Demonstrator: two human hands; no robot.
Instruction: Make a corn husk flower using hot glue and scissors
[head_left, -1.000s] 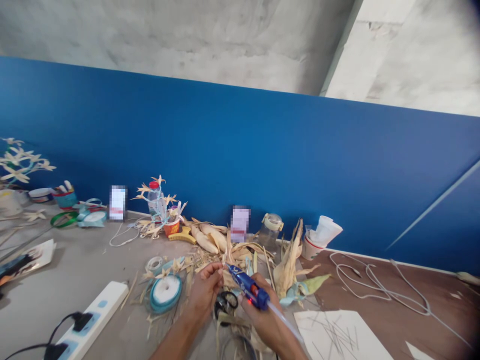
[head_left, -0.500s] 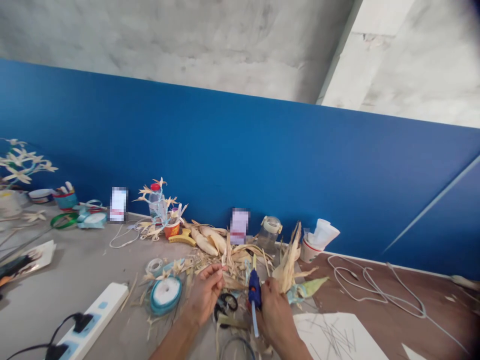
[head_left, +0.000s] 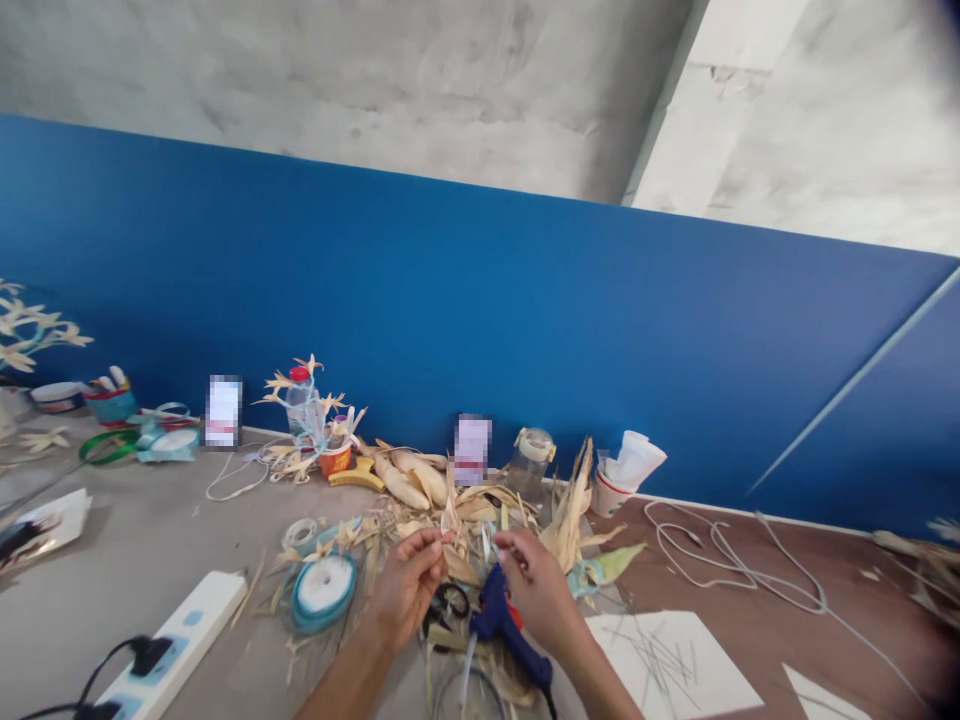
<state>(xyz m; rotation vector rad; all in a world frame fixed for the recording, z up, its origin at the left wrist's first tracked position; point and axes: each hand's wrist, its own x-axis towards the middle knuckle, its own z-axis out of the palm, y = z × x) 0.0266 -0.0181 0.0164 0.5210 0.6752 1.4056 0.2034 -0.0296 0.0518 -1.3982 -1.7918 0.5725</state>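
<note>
In the head view, the person's left hand had its thumb and fingers drawn together in a pinch; whatever lay between the tips was too small to tell. The right hand was loosely curled just across from it, its fingertips near the left ones but apart; whether they gripped anything could not be told.

The dark blue glue gun lay between the two wrists, just left of the right hand and partly below its fingers, its red trigger facing that hand and a pale glue stick jutting from the rear. Black-handled scissors lay just right of the left hand.

Beyond both hands spread a heap of dried husks, with an upright phone and a clear jar behind it. A taller husk bundle stood just beyond the right hand. To the right of that hand, thin dark sticks were scattered on a white sheet. Left of the left hand lay a spool of teal ribbon, and farther left, nearer the wearer, a white power strip.
</note>
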